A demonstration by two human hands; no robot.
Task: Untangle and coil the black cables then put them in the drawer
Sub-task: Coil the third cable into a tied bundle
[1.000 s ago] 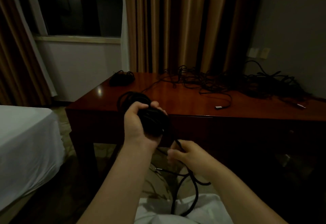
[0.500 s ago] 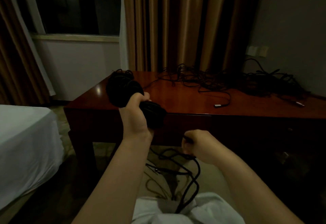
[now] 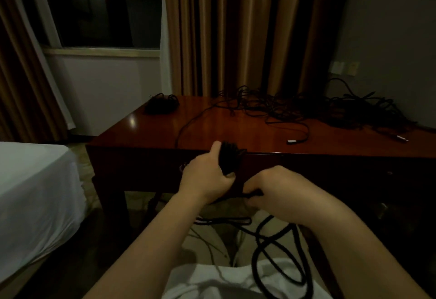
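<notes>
Along the left edge of the frame I see a bed [image 3: 28,195] under a white sheet, with a dark window [image 3: 101,8] above it and tan curtains [image 3: 236,30] at upper centre. Lower centre, my left hand [image 3: 207,178] grips a coiled black cable bundle [image 3: 230,159] just in front of the wooden desk [image 3: 236,131] edge. Just right of it, my right hand [image 3: 280,192] is curled around the loose cable strand [image 3: 269,247] that loops down over my white shirt [image 3: 212,282]. A small finished coil [image 3: 161,105] sits on the desk's far left corner. Toward the upper right, a tangled cable pile [image 3: 330,110] spreads across the desk top, one plug end [image 3: 292,141] lying near the front edge. Two wall plates [image 3: 344,67] show at far right; I can read no writing anywhere. The desk front is too dark for me to make out a drawer.
</notes>
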